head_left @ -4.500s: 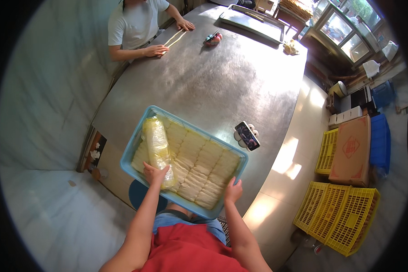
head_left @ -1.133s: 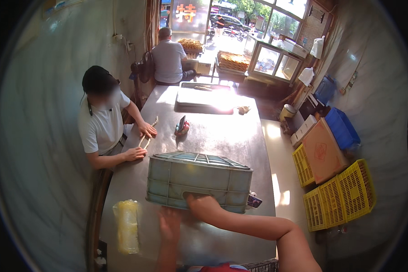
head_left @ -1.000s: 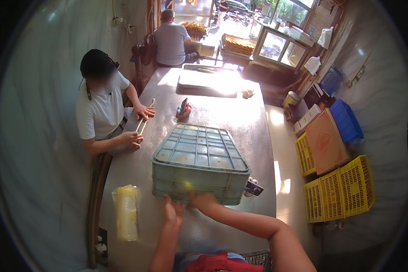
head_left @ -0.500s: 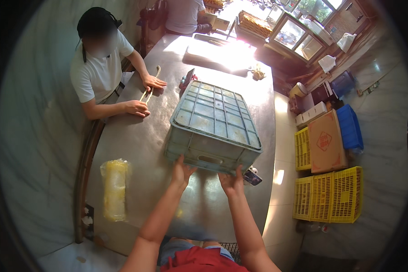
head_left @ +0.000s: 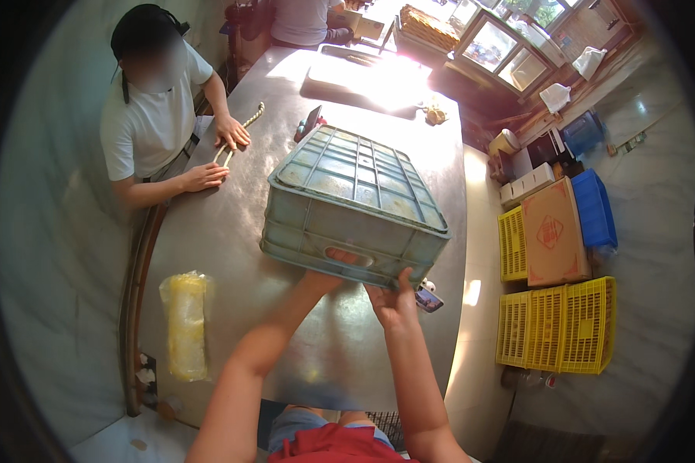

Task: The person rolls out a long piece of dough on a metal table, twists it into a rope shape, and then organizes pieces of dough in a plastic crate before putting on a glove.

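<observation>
Fingers: our left hand [head_left: 333, 266] hooks into the handle slot of the upturned blue crate [head_left: 355, 204]; our right hand [head_left: 394, 301] grips its near rim from below
Crate: bottom-up on the steel table [head_left: 232, 231], near edge tilted up
Bag: yellow plastic-wrapped pack [head_left: 185, 324] left of the crate
Phone: small device [head_left: 428, 298] beside the crate's right corner

Long steel table [head_left: 232, 231], pale tiled floor [head_left: 656, 201], yellow crates [head_left: 564, 324] at right, sunlit windows [head_left: 510, 46] beyond
</observation>
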The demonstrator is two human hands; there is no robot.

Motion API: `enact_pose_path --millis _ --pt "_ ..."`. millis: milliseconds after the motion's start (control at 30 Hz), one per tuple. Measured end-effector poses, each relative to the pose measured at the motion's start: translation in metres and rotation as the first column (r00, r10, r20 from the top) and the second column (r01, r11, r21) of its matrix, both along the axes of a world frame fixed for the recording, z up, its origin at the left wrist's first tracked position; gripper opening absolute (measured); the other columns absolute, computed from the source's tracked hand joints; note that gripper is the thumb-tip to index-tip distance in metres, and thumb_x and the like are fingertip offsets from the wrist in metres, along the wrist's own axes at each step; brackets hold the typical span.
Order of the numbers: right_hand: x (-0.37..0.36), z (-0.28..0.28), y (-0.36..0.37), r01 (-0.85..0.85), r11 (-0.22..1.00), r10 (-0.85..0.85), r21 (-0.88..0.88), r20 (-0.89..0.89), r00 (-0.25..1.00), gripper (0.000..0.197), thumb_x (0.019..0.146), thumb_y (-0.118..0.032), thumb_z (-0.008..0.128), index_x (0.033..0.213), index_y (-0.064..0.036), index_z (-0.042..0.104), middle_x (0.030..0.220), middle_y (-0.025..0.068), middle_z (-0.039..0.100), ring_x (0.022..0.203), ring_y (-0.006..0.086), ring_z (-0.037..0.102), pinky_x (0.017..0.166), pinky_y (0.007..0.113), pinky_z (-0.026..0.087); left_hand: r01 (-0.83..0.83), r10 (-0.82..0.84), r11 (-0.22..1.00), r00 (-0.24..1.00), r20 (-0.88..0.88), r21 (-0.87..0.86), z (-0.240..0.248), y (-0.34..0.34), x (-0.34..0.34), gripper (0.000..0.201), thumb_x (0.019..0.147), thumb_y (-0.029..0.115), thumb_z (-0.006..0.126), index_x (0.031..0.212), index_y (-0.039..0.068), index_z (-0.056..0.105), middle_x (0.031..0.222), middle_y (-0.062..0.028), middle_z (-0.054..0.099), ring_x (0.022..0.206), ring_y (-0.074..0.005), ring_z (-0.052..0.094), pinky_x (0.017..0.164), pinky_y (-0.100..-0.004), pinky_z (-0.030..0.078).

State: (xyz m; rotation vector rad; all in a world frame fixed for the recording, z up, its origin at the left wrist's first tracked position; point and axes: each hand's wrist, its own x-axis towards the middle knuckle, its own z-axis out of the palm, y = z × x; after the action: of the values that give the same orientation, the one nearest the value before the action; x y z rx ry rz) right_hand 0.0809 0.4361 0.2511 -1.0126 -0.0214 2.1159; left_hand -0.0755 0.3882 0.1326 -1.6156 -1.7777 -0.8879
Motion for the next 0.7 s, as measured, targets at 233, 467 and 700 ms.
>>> enact_pose_path --millis 233,467,700 --pt "-0.003 0.01 -0.006 0.001 1.0 -0.001 0.004 0.033 0.999 0.062 0.094 -0.045 0.056 0.135 -0.0006 0.04 0.134 0.0235 0.049 0.123 0.0402 0.051 0.105 0.058 0.043 0.046 -0.048 0.998 0.998 0.044 0.041 0.006 0.018 -0.002 0.044 0.082 0.016 0.057 0.126 0.012 0.057 0.129 -0.0111 0.054 0.118 -0.0311 0.051 0.101 -0.0499 0.039" --pt "0.003 0.0 -0.008 -0.041 0.997 0.037 0.06 0.073 0.997 0.065 0.096 -0.047 0.051 0.14 -0.0026 0.035 0.14 0.0183 0.044 0.129 0.0361 0.046 0.107 0.052 0.043 0.036 0.126 0.919 0.917 0.379 -0.393 -0.006 -0.074 0.026 0.042 0.08 0.012 0.062 0.121 0.007 0.059 0.127 -0.0143 0.054 0.118 -0.034 0.05 0.1 -0.0484 0.04" --pt "0.007 -0.026 -0.013 -0.057 0.978 0.038 0.203 0.094 0.995 0.069 0.096 -0.052 0.049 0.143 -0.0045 0.032 0.141 0.0155 0.044 0.13 0.0328 0.045 0.108 0.049 0.042 -0.301 -0.521 0.814 -0.757 0.395 0.497 0.036 -0.127 -0.053 0.052 0.102 0.045 0.037 0.131 0.003 0.049 0.132 -0.0098 0.055 0.127 -0.0234 0.048 0.108 -0.045 0.033"
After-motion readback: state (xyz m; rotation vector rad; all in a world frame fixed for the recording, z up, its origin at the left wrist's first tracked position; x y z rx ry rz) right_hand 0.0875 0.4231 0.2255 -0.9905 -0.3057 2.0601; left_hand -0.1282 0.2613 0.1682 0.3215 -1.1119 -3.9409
